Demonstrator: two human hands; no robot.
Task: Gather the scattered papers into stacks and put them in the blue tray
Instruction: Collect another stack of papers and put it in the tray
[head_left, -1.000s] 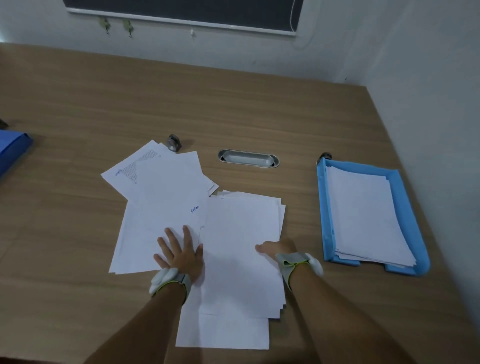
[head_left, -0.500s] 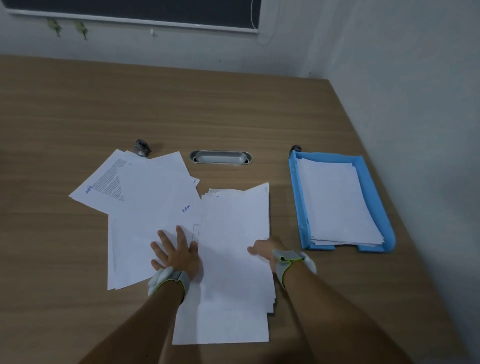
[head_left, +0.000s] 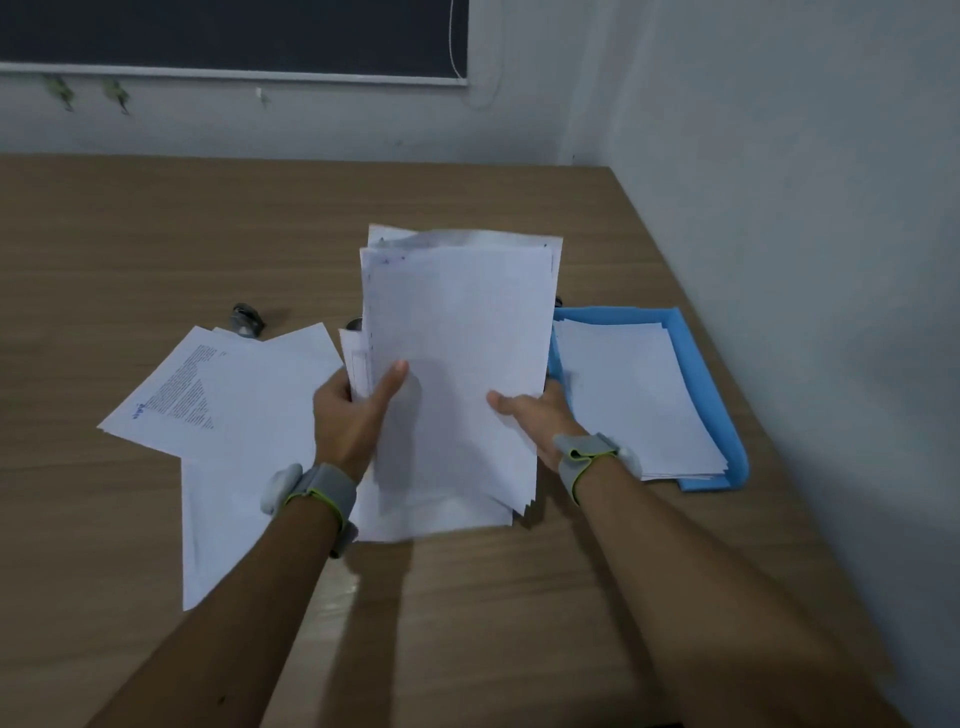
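Note:
A thick stack of white papers (head_left: 457, 332) is raised off the wooden table and tilted up toward me. My left hand (head_left: 353, 410) grips its left edge, thumb on the front sheet. My right hand (head_left: 530, 415) holds its lower right edge. The blue tray (head_left: 696, 358) lies on the table to the right of the stack, with a pile of white sheets (head_left: 634, 384) in it. More loose papers (head_left: 234, 415), one with printed text, lie scattered on the table to the left, partly under my left forearm.
A small metal object (head_left: 248, 318) sits beyond the loose papers. The wooden table (head_left: 156, 234) runs back to a grey wall, and another wall stands close on the right, just past the tray.
Both hands were pressing flat on papers lying on the table. Now they have closed on the right-hand stack and lifted it upright off the table.

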